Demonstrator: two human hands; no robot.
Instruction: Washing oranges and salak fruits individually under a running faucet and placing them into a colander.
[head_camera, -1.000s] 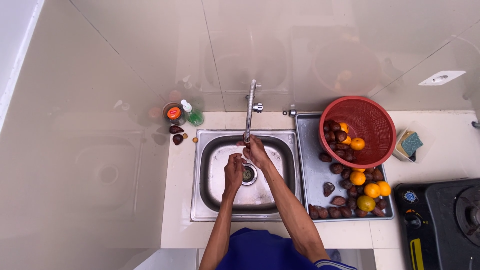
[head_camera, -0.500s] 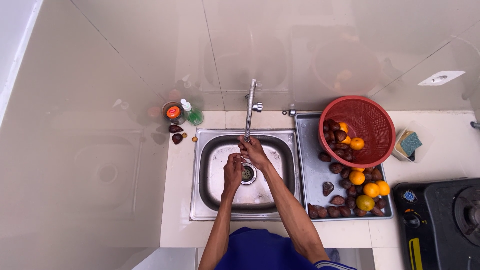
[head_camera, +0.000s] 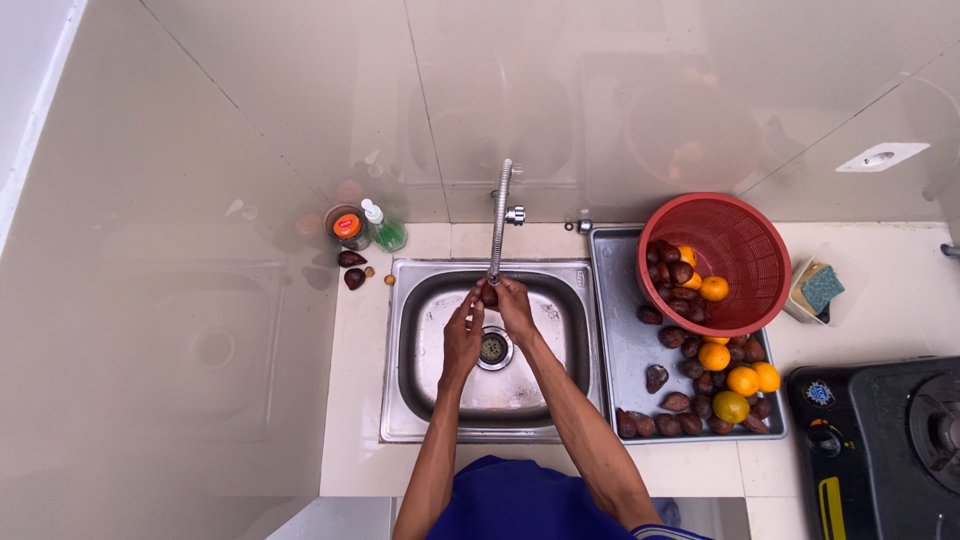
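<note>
While you are looking down from the head view, your left hand (head_camera: 462, 335) and right hand (head_camera: 513, 305) are both clasping a small dark fruit (head_camera: 489, 296) under the tap (head_camera: 500, 215), at twelve o'clock over the sink (head_camera: 420, 400).

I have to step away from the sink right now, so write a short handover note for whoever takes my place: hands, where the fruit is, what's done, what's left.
Left hand and right hand: both over the sink, together in a grip on one dark brown fruit under the tap.
Fruit: dark fruits and oranges in the tipped red basket and on the drainer tray; two dark fruits left of the sink by the soap bottle.
Done: cannot tell which pieces are washed.
Left: the fruit in hand.
</note>
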